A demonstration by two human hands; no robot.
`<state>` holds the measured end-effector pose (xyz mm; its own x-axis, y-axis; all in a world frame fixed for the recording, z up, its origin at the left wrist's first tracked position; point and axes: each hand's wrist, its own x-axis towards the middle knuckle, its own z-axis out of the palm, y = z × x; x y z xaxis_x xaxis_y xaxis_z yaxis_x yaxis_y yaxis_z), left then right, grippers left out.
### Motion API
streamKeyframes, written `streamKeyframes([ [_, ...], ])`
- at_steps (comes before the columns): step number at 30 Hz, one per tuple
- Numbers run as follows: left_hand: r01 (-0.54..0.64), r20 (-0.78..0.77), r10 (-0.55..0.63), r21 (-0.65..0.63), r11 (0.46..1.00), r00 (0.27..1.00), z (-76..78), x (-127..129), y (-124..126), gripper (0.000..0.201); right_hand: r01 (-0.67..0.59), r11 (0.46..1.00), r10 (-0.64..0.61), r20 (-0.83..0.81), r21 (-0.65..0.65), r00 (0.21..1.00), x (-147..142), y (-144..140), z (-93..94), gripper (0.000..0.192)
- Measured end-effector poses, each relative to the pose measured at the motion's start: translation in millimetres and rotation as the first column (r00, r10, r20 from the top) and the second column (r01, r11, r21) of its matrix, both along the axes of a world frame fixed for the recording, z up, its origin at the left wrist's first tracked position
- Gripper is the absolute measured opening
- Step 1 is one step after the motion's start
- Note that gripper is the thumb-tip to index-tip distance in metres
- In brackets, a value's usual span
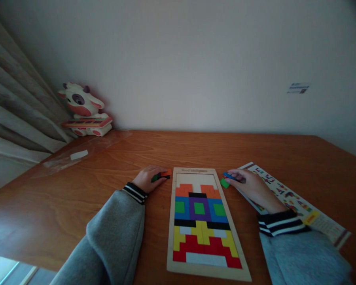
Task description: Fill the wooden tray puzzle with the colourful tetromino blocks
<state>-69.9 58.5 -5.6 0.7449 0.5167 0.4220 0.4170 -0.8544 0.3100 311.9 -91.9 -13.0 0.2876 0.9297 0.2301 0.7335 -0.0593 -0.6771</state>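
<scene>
The board (207, 272) lies between both hands, long axis pointing away, closer to the left fingers (156, 169), pinching an orange piece (166, 173), than the right fingers (237, 171), pinching a blue piece (229, 175).

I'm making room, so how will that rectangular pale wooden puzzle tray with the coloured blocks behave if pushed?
The pale wooden puzzle tray will probably stay stiff, judging by its solid-looking rim. Lying flat on the brown wooden table, it seems unlikely to tip. Its coloured blocks might shift, since the far end has unfilled space.
</scene>
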Motion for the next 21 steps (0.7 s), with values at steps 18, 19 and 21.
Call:
streamKeyframes([
  [18,0.103,0.083,-0.102,0.002,0.995,0.991,5.3,2,-3,0.022,-0.13,0.991,0.132,0.109,-0.029,0.985,0,-5,15.9,0.04],
  [19,0.106,0.083,-0.106,0.004,0.994,0.991,4.9,2,-3,0.022,-0.181,0.982,0.186,0.149,-0.046,0.971,1,-6,17.7,0.041],
  [21,0.111,0.077,-0.111,0.007,0.994,0.991,4.3,2,-4,0.024,-0.237,0.967,0.252,0.204,-0.094,0.946,3,-8,18.5,0.043],
])
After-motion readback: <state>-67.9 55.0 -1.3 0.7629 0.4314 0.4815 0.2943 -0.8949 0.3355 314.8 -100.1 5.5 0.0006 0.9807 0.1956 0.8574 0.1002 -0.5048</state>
